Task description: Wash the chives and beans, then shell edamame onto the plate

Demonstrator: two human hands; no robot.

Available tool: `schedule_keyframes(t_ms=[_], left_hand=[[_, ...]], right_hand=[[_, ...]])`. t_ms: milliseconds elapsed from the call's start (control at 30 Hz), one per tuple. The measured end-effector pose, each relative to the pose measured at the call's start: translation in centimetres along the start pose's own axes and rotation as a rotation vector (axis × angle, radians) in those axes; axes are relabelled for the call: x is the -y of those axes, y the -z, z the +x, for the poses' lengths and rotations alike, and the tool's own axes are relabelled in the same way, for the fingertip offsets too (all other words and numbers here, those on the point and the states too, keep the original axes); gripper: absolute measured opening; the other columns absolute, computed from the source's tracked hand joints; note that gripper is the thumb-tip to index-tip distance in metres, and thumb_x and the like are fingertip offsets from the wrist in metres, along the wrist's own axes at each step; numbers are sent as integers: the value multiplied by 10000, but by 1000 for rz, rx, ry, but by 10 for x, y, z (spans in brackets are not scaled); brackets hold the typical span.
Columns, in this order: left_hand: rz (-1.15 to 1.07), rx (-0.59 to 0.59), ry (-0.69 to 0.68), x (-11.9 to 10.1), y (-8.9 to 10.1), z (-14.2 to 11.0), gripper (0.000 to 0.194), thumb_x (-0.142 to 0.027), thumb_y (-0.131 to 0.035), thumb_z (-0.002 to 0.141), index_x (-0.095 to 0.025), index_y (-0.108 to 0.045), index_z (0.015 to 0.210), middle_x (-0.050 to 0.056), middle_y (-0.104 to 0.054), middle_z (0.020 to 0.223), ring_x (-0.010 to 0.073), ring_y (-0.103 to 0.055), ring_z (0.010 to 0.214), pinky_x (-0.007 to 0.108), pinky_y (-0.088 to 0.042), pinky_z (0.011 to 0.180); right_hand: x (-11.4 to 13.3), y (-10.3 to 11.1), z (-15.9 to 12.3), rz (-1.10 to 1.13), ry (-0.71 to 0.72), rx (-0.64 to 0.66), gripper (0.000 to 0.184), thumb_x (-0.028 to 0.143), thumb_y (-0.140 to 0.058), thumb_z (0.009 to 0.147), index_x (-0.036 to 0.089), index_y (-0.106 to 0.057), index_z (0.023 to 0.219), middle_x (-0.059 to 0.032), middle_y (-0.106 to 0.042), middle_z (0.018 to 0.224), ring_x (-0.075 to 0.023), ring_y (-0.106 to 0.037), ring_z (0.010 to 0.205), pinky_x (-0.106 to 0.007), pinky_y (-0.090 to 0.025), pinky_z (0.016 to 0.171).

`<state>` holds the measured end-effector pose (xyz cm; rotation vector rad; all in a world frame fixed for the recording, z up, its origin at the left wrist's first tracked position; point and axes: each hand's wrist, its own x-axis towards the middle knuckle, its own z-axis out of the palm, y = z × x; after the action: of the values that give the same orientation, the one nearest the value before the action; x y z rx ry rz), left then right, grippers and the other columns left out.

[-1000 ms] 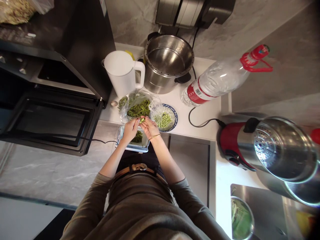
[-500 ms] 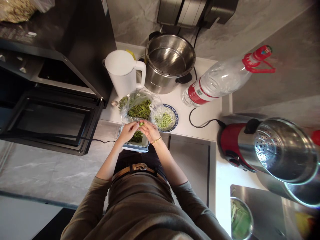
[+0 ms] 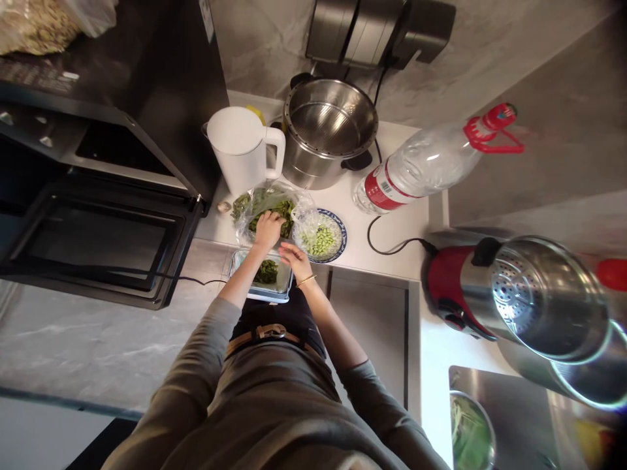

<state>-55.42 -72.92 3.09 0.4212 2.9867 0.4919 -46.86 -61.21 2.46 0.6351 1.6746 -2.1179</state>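
Note:
My left hand (image 3: 268, 228) reaches into a clear plastic bag of green bean pods (image 3: 259, 207), and its fingertips are buried among the pods. My right hand (image 3: 293, 254) hovers over the right edge of a glass tray (image 3: 283, 287) that holds empty pods. Its fingers are stretched out and I see nothing in them. It wears a thin gold bangle at the wrist. Just right of the bag stands a blue-rimmed plate (image 3: 341, 230) with shelled green beans.
A white jug (image 3: 240, 147) and a steel pot (image 3: 327, 130) stand behind the bag. A large water bottle (image 3: 421, 170) lies to the right. A black oven with its door open (image 3: 98, 235) is at the left. A red-and-steel appliance (image 3: 514, 294) is at the right, with a black cord (image 3: 392, 247) leading to it.
My hands, which held one pod together over the tray, have parted. The left moved up into the bag and the right stayed over the tray. The view shifted slightly.

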Motion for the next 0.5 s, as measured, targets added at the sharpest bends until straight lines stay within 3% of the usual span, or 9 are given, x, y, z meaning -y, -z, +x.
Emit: schedule_keyframes(t_ms=[67, 167, 333, 500], left_hand=[[81, 44, 23, 0, -4, 23, 325, -121, -407, 889, -171, -707, 1002, 141, -647, 1078, 277, -514, 1080, 407, -393, 907], [133, 37, 79, 0, -7, 37, 322, -120, -391, 892, -141, -699, 982, 162, -632, 1089, 292, -502, 1080, 433, -378, 895], [48, -34, 129, 2, -7, 32, 293, -138, -399, 891, -137, -675, 987, 172, -612, 1086, 311, -479, 1106, 477, -331, 939], [74, -16, 62, 8, 0, 22, 270, -140, -428, 862, -129, -672, 976, 200, -594, 1083, 341, -466, 1114, 505, -327, 926]], right_hand=[[6, -2, -1, 4, 12, 5, 260, 344, -679, 677, 245, -696, 917, -27, -736, 932, -202, -656, 981, -399, -497, 902], [10, -3, -3, 19, 20, 3, 261, 347, -686, 672, 243, -695, 912, -25, -739, 919, -192, -663, 949, -387, -501, 889], [11, 0, -8, 89, 13, -25, 234, 317, -698, 641, 251, -706, 865, 2, -738, 833, -169, -670, 875, -343, -512, 838], [12, 3, -9, 118, 6, -34, 190, 285, -675, 649, 253, -715, 832, 7, -734, 800, -160, -672, 851, -328, -513, 817]])
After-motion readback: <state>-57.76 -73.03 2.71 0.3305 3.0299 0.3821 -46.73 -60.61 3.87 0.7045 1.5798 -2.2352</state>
